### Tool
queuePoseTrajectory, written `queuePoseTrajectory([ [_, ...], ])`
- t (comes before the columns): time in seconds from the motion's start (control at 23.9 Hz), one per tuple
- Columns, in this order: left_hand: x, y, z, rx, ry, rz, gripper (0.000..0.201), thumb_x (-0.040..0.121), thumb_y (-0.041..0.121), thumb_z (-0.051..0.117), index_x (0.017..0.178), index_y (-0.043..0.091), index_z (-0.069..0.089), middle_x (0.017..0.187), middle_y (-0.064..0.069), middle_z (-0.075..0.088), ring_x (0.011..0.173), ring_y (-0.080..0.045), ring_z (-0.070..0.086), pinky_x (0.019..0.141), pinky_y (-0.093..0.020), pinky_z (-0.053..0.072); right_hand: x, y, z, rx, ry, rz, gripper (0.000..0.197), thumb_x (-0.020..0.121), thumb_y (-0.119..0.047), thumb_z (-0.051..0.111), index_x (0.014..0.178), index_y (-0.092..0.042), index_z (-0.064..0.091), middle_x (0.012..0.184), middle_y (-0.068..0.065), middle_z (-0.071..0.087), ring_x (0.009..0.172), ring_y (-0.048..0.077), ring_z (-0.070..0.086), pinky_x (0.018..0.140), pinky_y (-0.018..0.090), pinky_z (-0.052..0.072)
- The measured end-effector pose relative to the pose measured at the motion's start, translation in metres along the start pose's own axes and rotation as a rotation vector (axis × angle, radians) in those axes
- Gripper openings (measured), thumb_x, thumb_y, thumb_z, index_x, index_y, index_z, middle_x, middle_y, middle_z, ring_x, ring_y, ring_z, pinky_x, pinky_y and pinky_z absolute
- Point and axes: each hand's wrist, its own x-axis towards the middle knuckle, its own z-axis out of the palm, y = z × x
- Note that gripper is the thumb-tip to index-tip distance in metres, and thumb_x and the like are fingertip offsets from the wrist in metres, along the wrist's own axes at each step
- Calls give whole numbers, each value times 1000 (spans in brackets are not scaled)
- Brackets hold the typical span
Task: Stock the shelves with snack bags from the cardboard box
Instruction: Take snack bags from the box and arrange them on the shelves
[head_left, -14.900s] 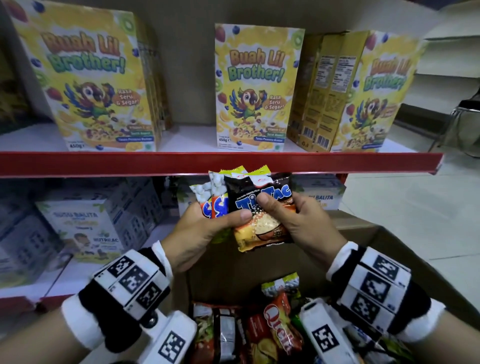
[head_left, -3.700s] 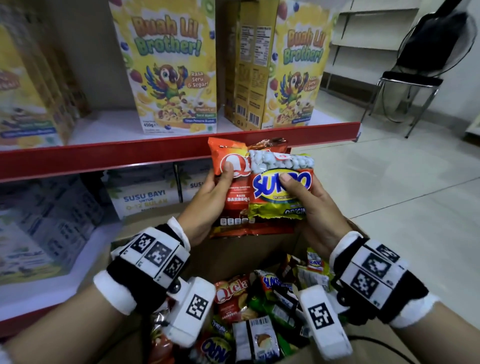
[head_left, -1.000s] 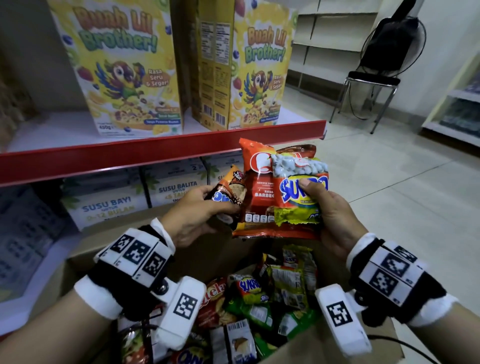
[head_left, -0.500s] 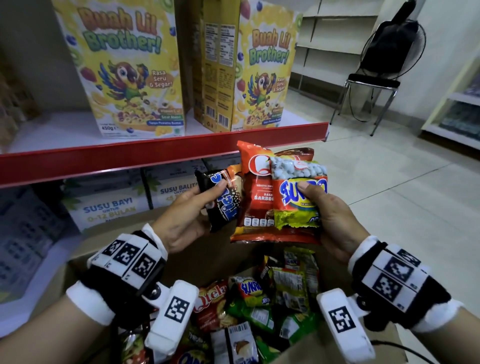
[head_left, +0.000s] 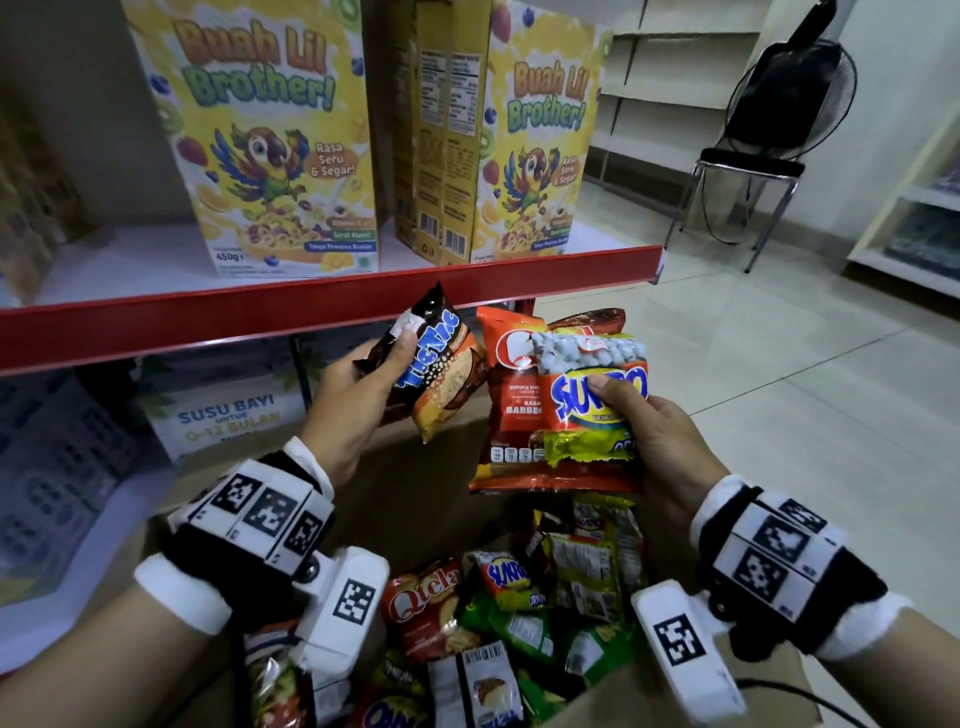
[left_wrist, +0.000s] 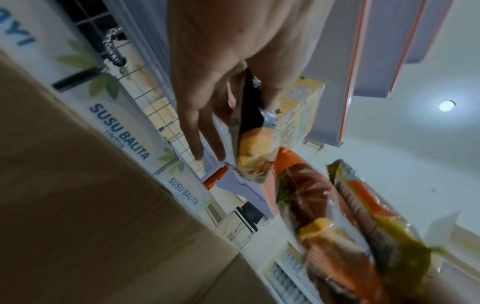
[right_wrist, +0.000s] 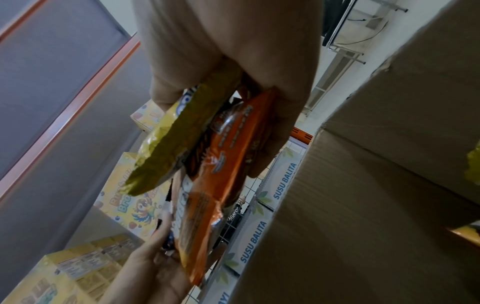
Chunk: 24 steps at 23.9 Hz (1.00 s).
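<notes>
One Tic Tac bag (head_left: 434, 364) pinched in left hand (head_left: 353, 400); right hand (head_left: 654, 441) grips two bags (head_left: 566, 415).

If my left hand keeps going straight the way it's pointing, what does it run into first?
Most likely the red shelf edge. The left hand points up and forward with the Tic Tac bag, whose top corner already overlaps that edge in the head view. Depth is unclear, so it might pass just beneath.

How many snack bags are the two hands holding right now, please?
3 that I can see. The left hand grips one black Tic Tac bag. The right hand holds a Sukro bag stacked on a red Qtela bag; more may hide behind.
</notes>
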Motion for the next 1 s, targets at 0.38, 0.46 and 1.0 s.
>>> queuePoseTrajectory([
  [0.38, -3, -16, 6, 223, 98, 86, 39, 92, 44, 51, 93, 7, 63, 95, -15, 68, 93, -36, 65, 87, -48, 49, -3, 4, 9, 85, -80, -6, 58, 64, -38, 79, 111, -7, 64, 94, 13, 75, 77, 23, 73, 67, 34, 59],
  [0.46, -3, -16, 7, 301, 160, 147, 45, 94, 46, 47, 92, 4, 63, 87, -18, 65, 89, -37, 64, 80, -43, 49, -4, 3, 10, 146, -93, 0, 57, 65, -35, 77, 113, -8, 63, 95, 13, 74, 78, 23, 73, 65, 33, 59],
  [1.0, -19, -9, 23, 71, -30, 42, 51, 91, 60, 33, 101, 23, 66, 98, -2, 75, 93, -16, 71, 87, -35, 52, -10, 5, 15, 211, -193, 46, 47, 68, -32, 71, 108, -7, 65, 92, 15, 74, 77, 24, 73, 62, 32, 57],
])
